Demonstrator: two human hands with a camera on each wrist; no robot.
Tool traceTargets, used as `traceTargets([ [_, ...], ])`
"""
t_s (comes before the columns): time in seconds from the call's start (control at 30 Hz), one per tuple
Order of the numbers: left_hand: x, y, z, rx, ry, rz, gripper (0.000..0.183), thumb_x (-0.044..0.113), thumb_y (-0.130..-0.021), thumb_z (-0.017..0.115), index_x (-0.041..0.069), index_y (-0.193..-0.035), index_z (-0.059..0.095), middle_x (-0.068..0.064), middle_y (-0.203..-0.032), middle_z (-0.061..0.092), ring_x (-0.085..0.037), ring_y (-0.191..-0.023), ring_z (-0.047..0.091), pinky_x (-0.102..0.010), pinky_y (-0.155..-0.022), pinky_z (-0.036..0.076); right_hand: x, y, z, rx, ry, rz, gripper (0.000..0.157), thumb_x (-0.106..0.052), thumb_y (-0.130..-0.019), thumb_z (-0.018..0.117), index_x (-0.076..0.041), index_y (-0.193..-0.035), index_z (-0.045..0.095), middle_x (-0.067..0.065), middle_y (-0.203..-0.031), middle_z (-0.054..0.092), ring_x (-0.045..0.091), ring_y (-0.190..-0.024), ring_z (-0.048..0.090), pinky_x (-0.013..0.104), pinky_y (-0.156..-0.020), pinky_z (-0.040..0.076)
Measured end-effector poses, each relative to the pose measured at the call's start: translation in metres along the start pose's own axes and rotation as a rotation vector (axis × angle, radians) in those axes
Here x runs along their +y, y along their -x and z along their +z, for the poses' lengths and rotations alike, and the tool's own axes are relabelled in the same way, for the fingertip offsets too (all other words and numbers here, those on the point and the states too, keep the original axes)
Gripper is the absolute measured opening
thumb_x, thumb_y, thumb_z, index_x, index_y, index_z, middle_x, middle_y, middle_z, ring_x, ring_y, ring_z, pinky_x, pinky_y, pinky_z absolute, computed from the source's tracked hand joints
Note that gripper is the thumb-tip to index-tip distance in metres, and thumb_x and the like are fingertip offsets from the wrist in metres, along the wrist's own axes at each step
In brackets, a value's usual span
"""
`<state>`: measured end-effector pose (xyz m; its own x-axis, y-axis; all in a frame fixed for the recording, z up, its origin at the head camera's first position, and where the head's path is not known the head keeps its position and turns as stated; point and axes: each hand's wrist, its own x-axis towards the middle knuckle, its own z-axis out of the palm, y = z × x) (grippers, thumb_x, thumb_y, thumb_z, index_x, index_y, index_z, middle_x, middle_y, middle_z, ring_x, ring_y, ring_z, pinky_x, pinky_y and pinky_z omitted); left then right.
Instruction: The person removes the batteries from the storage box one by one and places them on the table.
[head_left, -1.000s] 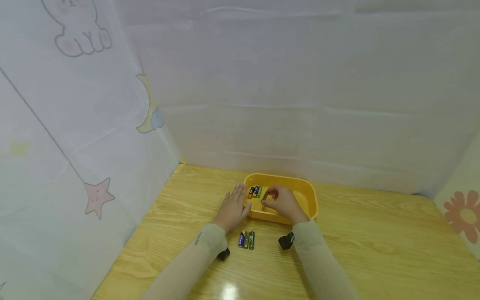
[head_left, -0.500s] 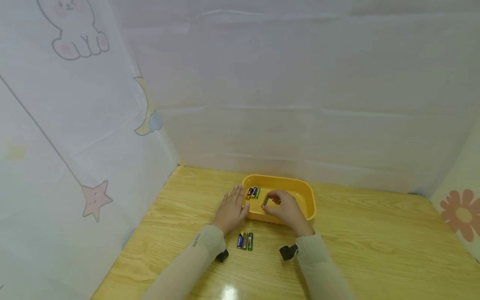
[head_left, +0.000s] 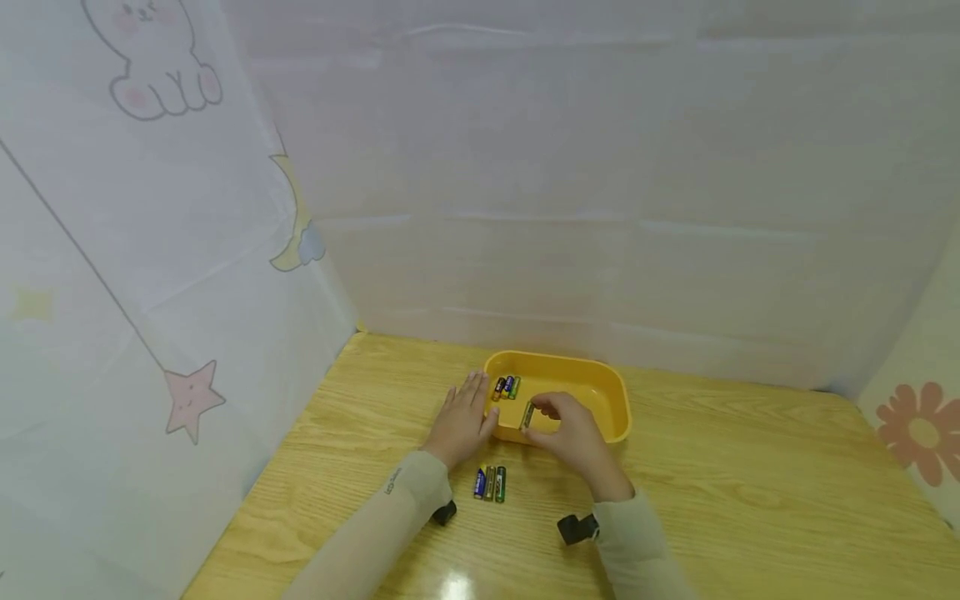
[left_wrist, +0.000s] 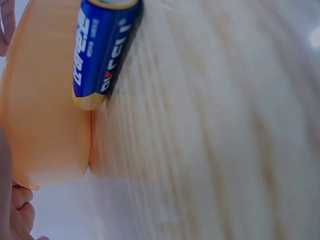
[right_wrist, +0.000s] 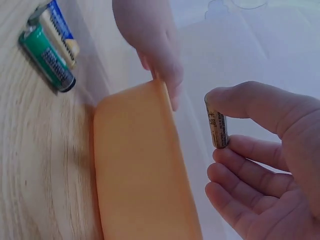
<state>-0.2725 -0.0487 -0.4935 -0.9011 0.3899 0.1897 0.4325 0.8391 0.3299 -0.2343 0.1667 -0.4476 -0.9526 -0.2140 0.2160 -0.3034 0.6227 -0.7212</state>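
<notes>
My right hand [head_left: 573,433] pinches a gold-brown battery [right_wrist: 218,125] end to end between thumb and fingers, over the near side of a yellow plastic tray [head_left: 611,417]. My left hand [head_left: 461,421] rests against the tray's left end, fingers straight along the rim. Inside the tray at the left, several batteries [head_left: 507,387] lie side by side. On the table in front stand out three more in a row: a blue battery [head_left: 480,482], a gold battery [head_left: 490,483] and a green battery [head_left: 500,484]. The blue one looms large in the left wrist view.
The wooden table [head_left: 735,467] reaches back to a pale cloth wall [head_left: 525,167] close behind the tray. Another cloth with printed cartoon figures [head_left: 195,396] hangs along the left edge. A black wrist camera [head_left: 577,528] sits on the right wrist, beside the table batteries.
My right hand has drawn slightly toward the near rim of the tray with the gold-brown battery still pinched. The left hand and the table batteries keep their places.
</notes>
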Motion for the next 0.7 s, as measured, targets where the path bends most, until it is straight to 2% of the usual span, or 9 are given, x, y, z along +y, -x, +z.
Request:
traceTargets([
  [0.23, -0.003, 0.0, 0.003, 0.002, -0.002, 0.002, 0.065, 0.037, -0.11, 0.037, -0.001, -0.16, 0.019, -0.018, -0.166, 0.02, -0.029, -0.155, 0.015, -0.055, -0.123, 0.018, -0.009, 0.014, 0.001, 0.011, 0.005, -0.012, 0.048, -0.014, -0.081, 0.086, -0.002, -0.123, 0.067, 0.011, -0.12, 0.067, 0.031, -0.109, 0.064, 0.048, -0.095, 0.055],
  [0.43, -0.002, -0.001, 0.004, -0.006, -0.01, 0.001, 0.066, 0.038, -0.11, 0.037, 0.0, -0.161, 0.018, -0.017, -0.167, 0.019, -0.027, -0.155, 0.013, -0.055, -0.123, 0.018, -0.009, 0.025, 0.005, 0.008, -0.003, -0.035, 0.045, -0.011, -0.079, 0.088, -0.002, -0.119, 0.069, 0.01, -0.115, 0.068, 0.031, -0.105, 0.065, 0.05, -0.093, 0.056],
  [0.7, -0.003, -0.001, 0.004, 0.009, -0.008, 0.006, 0.066, 0.037, -0.11, 0.038, -0.002, -0.16, 0.02, -0.017, -0.167, 0.02, -0.029, -0.155, 0.016, -0.056, -0.123, 0.019, -0.011, 0.033, 0.012, -0.033, 0.009, -0.055, 0.044, -0.009, -0.076, 0.089, -0.002, -0.115, 0.07, 0.007, -0.111, 0.069, 0.025, -0.103, 0.065, 0.046, -0.093, 0.055],
])
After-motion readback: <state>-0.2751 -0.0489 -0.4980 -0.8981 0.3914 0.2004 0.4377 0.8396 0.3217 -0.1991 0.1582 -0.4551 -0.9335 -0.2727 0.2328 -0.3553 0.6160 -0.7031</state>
